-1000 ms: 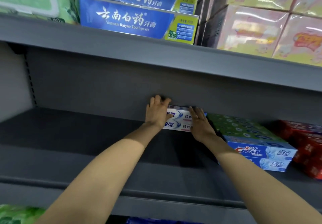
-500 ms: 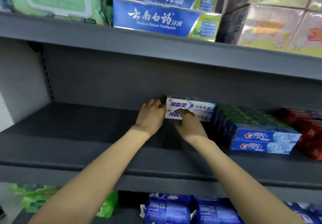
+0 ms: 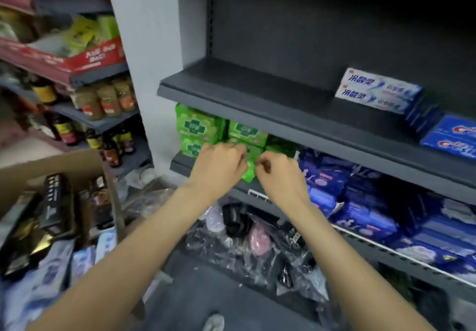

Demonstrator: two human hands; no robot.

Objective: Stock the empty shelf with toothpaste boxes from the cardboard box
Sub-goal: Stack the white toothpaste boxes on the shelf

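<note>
Nearest, at lower left, the cardboard box (image 3: 55, 165) holds more packs to shelve. Both the left hand (image 3: 219, 167) and the right hand (image 3: 279, 176) hang loosely curled, holding nothing, in front of green packs (image 3: 198, 127). Beyond, two white toothpaste boxes (image 3: 377, 91) sit stacked on the dark shelf (image 3: 257, 96) beside blue Crest boxes (image 3: 453, 135); its left stretch is bare, so much stocking seemingly remains.

Dark grey shelving (image 3: 296, 114) stands before me against a pale wall (image 3: 144, 47), another rack (image 3: 98, 122) of bottles (image 3: 108, 98) to my left, green packs (image 3: 198, 127) and blue packs (image 3: 360, 202) below
</note>
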